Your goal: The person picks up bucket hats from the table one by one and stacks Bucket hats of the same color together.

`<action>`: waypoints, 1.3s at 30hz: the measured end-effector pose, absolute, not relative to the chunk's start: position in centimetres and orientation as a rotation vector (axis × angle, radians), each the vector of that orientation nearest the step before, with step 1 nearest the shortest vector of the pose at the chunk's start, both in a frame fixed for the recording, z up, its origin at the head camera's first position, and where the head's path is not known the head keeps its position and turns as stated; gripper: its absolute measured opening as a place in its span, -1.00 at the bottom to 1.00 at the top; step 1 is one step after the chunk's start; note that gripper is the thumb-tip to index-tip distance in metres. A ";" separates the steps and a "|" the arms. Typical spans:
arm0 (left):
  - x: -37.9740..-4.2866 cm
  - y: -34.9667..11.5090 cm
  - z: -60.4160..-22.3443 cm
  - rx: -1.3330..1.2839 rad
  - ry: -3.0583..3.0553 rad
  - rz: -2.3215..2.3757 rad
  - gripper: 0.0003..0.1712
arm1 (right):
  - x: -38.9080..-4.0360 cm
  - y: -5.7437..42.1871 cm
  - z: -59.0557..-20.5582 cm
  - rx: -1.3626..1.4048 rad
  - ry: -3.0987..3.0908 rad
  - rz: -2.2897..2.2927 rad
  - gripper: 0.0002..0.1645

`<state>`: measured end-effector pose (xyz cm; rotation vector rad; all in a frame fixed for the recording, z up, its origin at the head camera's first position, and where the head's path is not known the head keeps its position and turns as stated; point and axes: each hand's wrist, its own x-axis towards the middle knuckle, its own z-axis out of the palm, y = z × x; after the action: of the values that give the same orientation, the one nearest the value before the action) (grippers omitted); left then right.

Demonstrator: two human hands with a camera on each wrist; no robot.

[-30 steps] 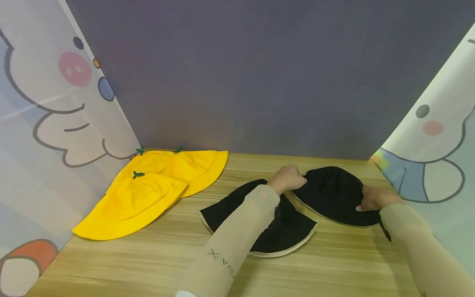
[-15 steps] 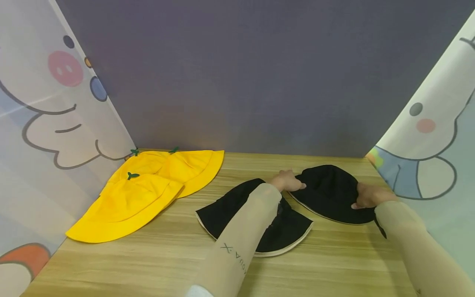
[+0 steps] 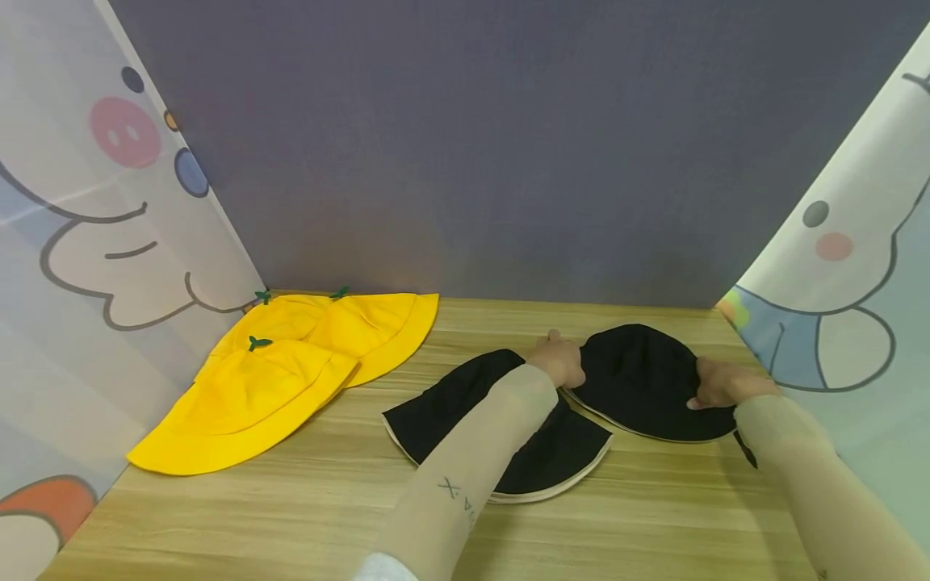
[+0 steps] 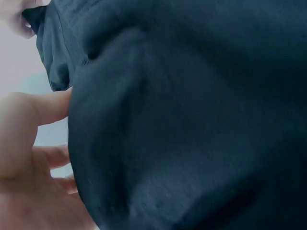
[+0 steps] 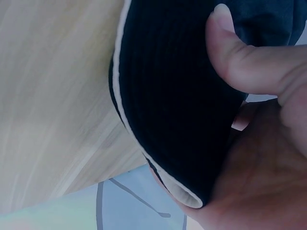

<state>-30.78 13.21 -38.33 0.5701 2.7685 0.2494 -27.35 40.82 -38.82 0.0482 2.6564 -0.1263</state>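
Worktop [image 3: 291,524] holds three yellow hats [image 3: 247,395] grouped at left, apparently done; near black hat [image 3: 559,452] lies at centre, likely done, and far black hat [image 3: 643,383] at right looks unfinished. Right hand [image 3: 721,382] pinches its brim [image 5: 168,110]; left hand [image 3: 558,361] touches opposite edge, grip unclear.

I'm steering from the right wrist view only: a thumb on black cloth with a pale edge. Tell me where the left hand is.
Observer: The left hand is at the opposite edge of that black hat.
Operator: Report what lies nearest that hat.
Observer: A second black hat, closer to the person and partly hidden by the left sleeve in the head view.
Operator: Now list any hats of another colour.
Observer: Three yellow hats at the left side of the table, overlapping in the head view, each topped with a green sprout.
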 end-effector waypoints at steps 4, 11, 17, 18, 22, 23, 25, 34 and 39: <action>-30.2 13.9 -38.2 0.700 2.892 0.070 -0.77 | -27.4 40.8 -38.8 0.013 2.678 -0.134 0.02; -28.5 16.1 -37.6 0.783 2.913 -0.018 -0.39 | -27.3 41.0 -39.0 -0.041 2.715 -0.137 -0.01; -27.5 17.1 -37.9 0.744 2.875 -0.008 -0.23 | -26.9 41.0 -39.1 -0.087 2.756 -0.155 0.03; -27.4 17.1 -38.0 0.734 2.874 0.007 -0.24 | -26.8 41.0 -39.1 -0.087 2.760 -0.161 0.03; -27.5 17.0 -38.4 0.712 2.885 0.049 -0.26 | -26.6 41.2 -39.0 -0.059 2.771 -0.198 0.09; -27.5 17.1 -38.5 0.710 2.893 0.057 -0.25 | -26.5 41.3 -39.0 -0.049 2.775 -0.207 0.10; -27.6 17.1 -38.6 0.705 2.917 0.062 -0.26 | -26.4 41.4 -38.9 -0.034 2.782 -0.206 0.11; -27.7 17.0 -38.5 0.747 2.947 0.164 -0.36 | -26.3 41.7 -38.0 -0.006 2.799 -0.198 0.00; -28.1 16.4 -38.0 0.801 2.950 0.203 -0.35 | -26.4 42.3 -37.9 -0.030 2.813 -0.255 -0.15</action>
<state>-28.06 16.39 -37.98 0.8014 2.9495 0.2034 -26.41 42.28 -37.86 -0.0299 2.8131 -0.2552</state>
